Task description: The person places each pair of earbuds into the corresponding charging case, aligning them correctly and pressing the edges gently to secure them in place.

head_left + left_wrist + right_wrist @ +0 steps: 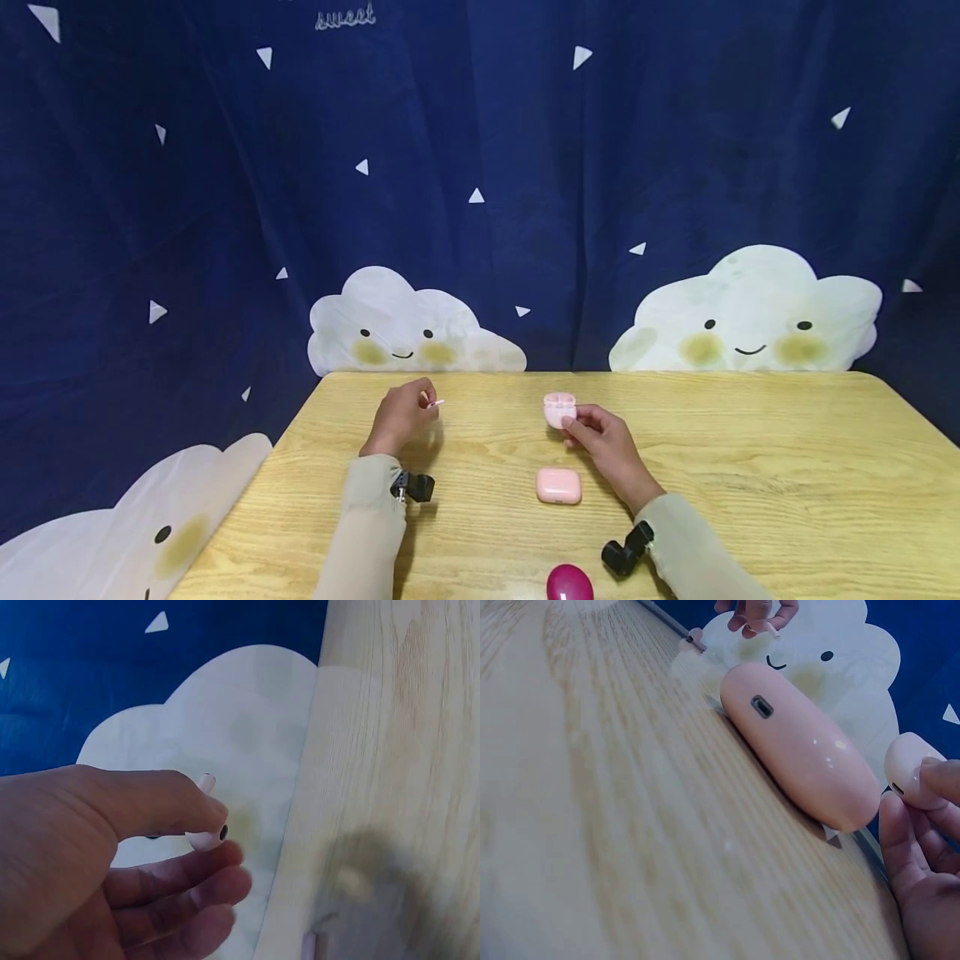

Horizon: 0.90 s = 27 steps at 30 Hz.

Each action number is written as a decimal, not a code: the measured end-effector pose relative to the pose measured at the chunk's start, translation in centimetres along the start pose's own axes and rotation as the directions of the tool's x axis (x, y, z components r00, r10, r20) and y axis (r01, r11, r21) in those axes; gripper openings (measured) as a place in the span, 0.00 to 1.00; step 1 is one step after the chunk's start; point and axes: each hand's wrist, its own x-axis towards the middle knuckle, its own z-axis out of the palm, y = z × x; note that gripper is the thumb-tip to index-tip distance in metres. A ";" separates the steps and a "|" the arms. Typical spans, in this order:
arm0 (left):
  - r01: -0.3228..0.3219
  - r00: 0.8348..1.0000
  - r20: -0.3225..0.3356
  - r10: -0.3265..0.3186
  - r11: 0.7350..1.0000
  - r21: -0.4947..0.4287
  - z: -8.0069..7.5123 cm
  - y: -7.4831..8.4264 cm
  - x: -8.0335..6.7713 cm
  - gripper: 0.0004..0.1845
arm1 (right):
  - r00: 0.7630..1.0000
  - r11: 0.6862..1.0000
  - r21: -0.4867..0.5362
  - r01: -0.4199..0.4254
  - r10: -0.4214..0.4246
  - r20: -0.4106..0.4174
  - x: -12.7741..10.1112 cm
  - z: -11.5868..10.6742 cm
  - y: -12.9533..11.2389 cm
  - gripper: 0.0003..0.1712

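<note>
My left hand (pixel 403 415) is raised above the left part of the table, pinching a pale pink stemmed earbud (pixel 204 838) between thumb and fingers. The stem sticks up past the thumb in the left wrist view. Farther right, my right hand (pixel 606 447) holds a pale pink earbud case (pixel 559 411) by its side. Its lid appears raised in the head view, and what lies inside is too small to tell. A pink rounded-rectangular case (pixel 558 486) lies closed on the table, just nearer than the right hand's fingers; its port shows in the right wrist view.
A round magenta case (pixel 569 582) lies at the near edge of the head view, in line with the pink case. Beneath everything is a wooden table (pixel 787 467). A dark blue curtain (pixel 480 125) with clouds and triangles hangs behind its far edge.
</note>
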 end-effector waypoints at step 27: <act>-0.299 0.953 0.033 0.302 0.952 -0.066 3.1 3.7 1.1 0.06 | 1.000 1.000 -0.022 0.003 -0.003 0.006 0.2 -0.2 0.3 0.16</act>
